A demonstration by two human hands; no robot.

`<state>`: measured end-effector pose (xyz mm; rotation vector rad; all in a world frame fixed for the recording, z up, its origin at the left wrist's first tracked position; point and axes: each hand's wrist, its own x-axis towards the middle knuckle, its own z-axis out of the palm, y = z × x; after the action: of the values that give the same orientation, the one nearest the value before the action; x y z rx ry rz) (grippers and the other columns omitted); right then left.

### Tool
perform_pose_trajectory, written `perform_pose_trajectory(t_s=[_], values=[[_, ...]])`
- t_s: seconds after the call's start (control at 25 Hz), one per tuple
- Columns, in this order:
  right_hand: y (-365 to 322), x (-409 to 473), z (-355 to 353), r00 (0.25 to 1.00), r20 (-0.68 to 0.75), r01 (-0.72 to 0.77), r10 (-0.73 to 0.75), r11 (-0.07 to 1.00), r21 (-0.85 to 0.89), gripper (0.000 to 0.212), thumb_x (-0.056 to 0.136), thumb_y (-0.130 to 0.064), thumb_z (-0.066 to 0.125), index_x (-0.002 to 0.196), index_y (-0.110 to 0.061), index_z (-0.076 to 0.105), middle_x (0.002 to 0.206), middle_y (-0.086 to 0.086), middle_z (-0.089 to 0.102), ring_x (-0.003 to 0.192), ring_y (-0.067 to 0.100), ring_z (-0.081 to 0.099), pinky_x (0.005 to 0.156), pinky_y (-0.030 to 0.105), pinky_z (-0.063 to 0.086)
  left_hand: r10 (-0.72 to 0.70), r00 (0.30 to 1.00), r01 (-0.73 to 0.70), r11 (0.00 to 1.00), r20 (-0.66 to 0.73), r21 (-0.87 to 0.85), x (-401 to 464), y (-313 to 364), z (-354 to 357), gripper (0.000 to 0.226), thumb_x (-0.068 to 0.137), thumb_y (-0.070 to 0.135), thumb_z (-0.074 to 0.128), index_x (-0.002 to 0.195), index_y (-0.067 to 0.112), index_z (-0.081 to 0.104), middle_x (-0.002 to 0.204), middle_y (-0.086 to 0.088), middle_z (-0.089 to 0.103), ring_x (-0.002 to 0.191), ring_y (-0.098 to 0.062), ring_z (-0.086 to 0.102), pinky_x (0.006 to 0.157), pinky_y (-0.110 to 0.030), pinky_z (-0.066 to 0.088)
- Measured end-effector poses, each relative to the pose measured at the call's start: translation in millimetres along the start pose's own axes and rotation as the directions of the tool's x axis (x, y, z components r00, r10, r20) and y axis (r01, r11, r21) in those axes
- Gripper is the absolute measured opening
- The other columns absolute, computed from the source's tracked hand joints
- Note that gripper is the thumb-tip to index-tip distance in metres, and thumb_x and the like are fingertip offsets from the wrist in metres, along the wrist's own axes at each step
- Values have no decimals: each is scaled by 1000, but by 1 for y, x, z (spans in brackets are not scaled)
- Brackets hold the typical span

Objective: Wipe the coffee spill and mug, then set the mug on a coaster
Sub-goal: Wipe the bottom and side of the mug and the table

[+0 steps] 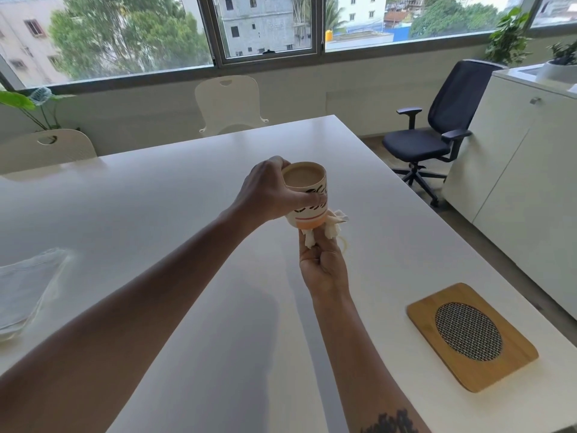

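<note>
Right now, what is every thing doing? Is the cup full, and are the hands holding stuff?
mug: lifted off the table, upright, full of milky coffee.
left hand: grips the mug's side.
right hand: holds a crumpled tissue against the mug's bottom.
coffee ring: faint mark on the table, partly hidden.
coaster: lies flat, nothing on it.
window: looks closed.
office chair: nobody in it.

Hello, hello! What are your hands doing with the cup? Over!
Left hand grips mug, lifted. Right hand wipes its base with tissue. Wooden coaster waiting, path clear.
</note>
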<state>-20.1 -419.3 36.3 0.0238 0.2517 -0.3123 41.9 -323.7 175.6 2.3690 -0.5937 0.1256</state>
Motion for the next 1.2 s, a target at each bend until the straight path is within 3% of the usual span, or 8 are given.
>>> perform_pose_trajectory(t_s=[0.12, 0.32, 0.48, 0.6, 0.92, 1.08, 1.2], values=[[3, -7, -2, 1000, -2, 12, -12, 997, 73, 56, 96, 2, 68, 151, -6, 55, 143, 17, 68, 124, 30, 72, 103, 44, 60, 8, 1000, -8, 1000, -7, 9, 0, 5, 0, 81, 64, 61, 93, 123, 12, 67, 115, -4, 75, 108, -27, 70, 92, -50, 62], [17, -15, -10, 999, -5, 38, -37, 986, 164, 51, 105, -2, 61, 155, -10, 53, 150, 14, 63, 138, 28, 62, 112, 42, 51, -3, 1000, 3, 1000, -23, 21, 0, 9, -1, 81, 65, 63, 93, 122, 11, 67, 116, -4, 74, 110, -27, 69, 94, -50, 61], [29, -24, -11, 996, 33, 75, -81, 986, 152, 58, 94, -4, 68, 151, -14, 57, 146, 15, 66, 137, 30, 62, 107, 42, 57, -4, 999, 5, 999, -38, 41, -1, 9, -2, 85, 64, 67, 92, 123, 11, 67, 116, -3, 74, 110, -27, 68, 94, -48, 61], [40, -27, -13, 997, 41, 61, -67, 989, 133, 52, 96, -5, 67, 146, -15, 60, 148, 16, 64, 139, 33, 61, 93, 40, 65, -3, 999, 6, 998, -46, 57, -1, 8, -5, 88, 63, 68, 92, 125, 10, 67, 118, -4, 74, 112, -27, 68, 95, -46, 60], [46, -15, -27, 989, 134, 61, -56, 998, -33, 53, 103, -4, 62, 154, -15, 51, 147, 19, 65, 131, 33, 68, 98, 43, 62, -4, 999, 7, 997, -41, 76, 3, 2, -21, 84, 61, 70, 92, 116, 12, 67, 110, -2, 74, 104, -26, 68, 88, -47, 63], [36, 4, -25, 986, 14, 164, -165, 960, -226, 42, 102, -2, 65, 138, -22, 67, 144, 13, 68, 131, 29, 68, 105, 44, 59, -4, 999, 7, 998, -43, 69, 4, 2, -24, 84, 60, 70, 92, 115, 12, 68, 110, -2, 74, 104, -26, 69, 86, -46, 63], [38, 16, -15, 974, -50, 198, -220, 941, -275, 36, 100, 1, 67, 129, -19, 73, 141, 13, 70, 131, 29, 68, 111, 46, 55, -9, 999, 12, 997, -41, 70, 4, 5, -23, 83, 58, 71, 92, 113, 13, 68, 107, -1, 73, 102, -25, 69, 84, -45, 63]])
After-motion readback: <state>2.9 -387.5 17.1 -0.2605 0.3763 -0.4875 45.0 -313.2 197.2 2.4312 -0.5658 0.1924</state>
